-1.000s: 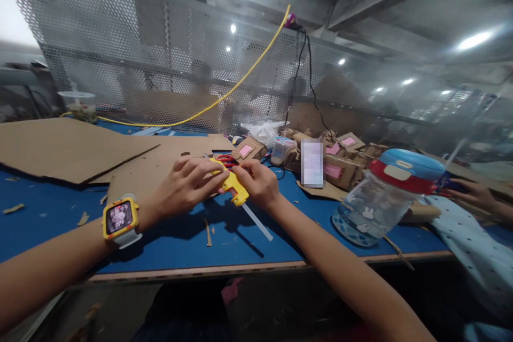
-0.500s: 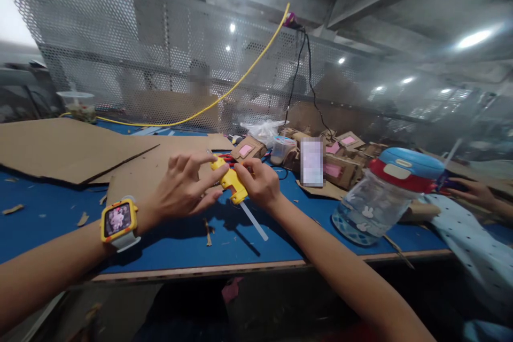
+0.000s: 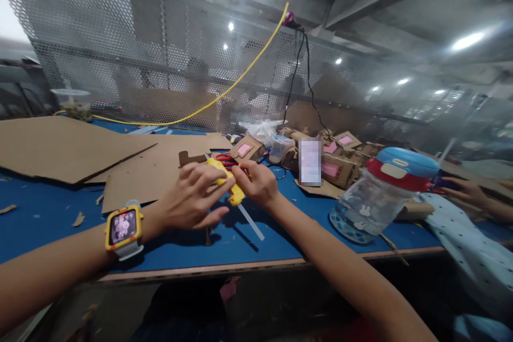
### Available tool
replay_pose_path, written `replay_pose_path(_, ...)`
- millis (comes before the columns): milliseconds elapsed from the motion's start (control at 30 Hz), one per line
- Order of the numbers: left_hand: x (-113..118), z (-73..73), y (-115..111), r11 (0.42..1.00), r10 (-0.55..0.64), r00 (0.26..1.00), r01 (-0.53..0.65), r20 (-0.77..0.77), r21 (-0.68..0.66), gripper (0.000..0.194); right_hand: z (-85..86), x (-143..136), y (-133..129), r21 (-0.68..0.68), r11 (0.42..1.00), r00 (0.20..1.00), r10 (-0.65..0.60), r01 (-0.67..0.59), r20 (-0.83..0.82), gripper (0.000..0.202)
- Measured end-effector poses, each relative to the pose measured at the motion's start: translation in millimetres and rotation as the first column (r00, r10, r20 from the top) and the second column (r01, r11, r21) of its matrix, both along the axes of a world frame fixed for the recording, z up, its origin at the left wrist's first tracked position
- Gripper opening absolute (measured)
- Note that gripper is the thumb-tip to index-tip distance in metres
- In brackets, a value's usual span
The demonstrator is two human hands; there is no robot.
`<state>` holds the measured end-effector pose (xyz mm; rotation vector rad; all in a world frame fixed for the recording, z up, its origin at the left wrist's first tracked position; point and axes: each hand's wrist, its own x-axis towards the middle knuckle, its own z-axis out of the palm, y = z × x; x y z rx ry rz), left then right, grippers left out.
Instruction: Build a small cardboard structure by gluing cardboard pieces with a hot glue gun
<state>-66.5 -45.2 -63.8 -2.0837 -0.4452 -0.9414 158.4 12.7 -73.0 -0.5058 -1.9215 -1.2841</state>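
Right hand [image 3: 256, 184] curled closed on the yellow glue gun [image 3: 236, 195], above the bench [image 3: 160, 256], nozzle pointing away. Left hand [image 3: 196, 195] lay palm-down, half open, fingers across the gun, thumb apart. Translucent stick [image 3: 251, 223] jutted from its rear.

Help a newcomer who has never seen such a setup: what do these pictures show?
No robot here, just a person's two bare hands. Every picture comes from one camera worn on the head, looking forward and down. The right hand holds a yellow tool with a whitish stick poking out; the left hand spreads its fingers over it. Cardboard sheets lie on the blue table, and a clear bottle stands to the right. Another person's hand shows at far right.
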Motion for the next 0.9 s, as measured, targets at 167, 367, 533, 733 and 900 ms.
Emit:
replay_pose_path(167,0,3.4,-5,1.0,0.016,0.999,-0.017,-0.035,-0.019,0.04,0.1,0,2,0.008,1.0,1.0,0.03,-0.03,-0.003,0.023)
replay_pose_path(367,5,0.1,-2,0.999,0.037,0.999,-0.037,0.018,-0.002,0.041,-1.0,0,1,-0.034,0.999,0.999,0.033,-0.034,-0.022,0.021)
replay_pose_path(533,-1,0.4,-1,0.996,0.036,0.999,-0.033,-0.04,0.078,0.033,-4.0,-5,-3,-0.062,0.997,0.998,0.054,-0.053,0.024,0.023)
replay_pose_path(733,-4,1.8,-5,0.994,0.032,0.999,-0.028,-0.041,0.105,0.026,-6.2,-5,-3,-0.1,0.995,0.999,0.03,-0.027,0.028,0.024)
replay_pose_path(900,-7,-2.8,1,0.988,-0.068,0.997,0.063,0.029,0.141,0.03,-6.1,-5,-4,-0.103,0.994,0.999,0.024,-0.021,0.024,0.022)
